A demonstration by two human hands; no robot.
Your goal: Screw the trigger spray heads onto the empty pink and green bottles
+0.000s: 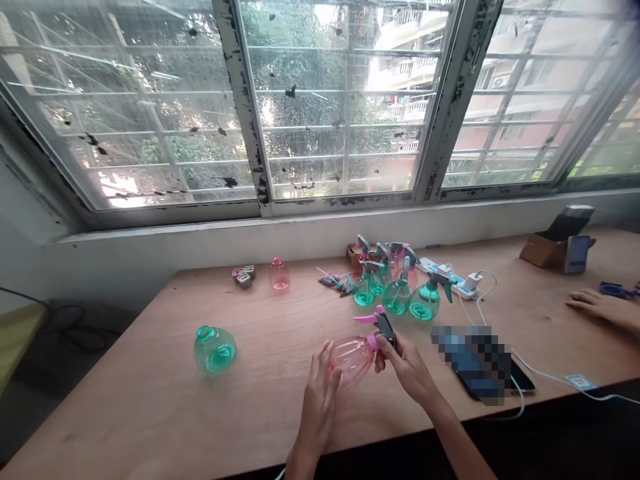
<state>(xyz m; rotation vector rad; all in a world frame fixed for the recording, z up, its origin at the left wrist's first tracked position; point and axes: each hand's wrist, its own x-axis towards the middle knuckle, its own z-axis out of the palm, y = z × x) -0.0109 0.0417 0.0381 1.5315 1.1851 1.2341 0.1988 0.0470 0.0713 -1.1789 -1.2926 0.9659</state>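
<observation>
Between my hands a clear pink spray bottle is held on its side, its neck pointing right. My left hand is wrapped round the bottle's base end. At the neck, my right hand grips the black and pink spray head, with the pink trigger pointing left. The head sits at the bottle's mouth; whether it is screwed tight I cannot tell. To the left lies a green bottle without a head, tilted on the table. Farther back stands a pink bottle, also headless.
Several spray bottles with heads cluster behind my hands, beside loose spray heads. A power strip, phones and white cables lie to the right. Another person's hand rests at the far right, near a cardboard box. Windows line the back.
</observation>
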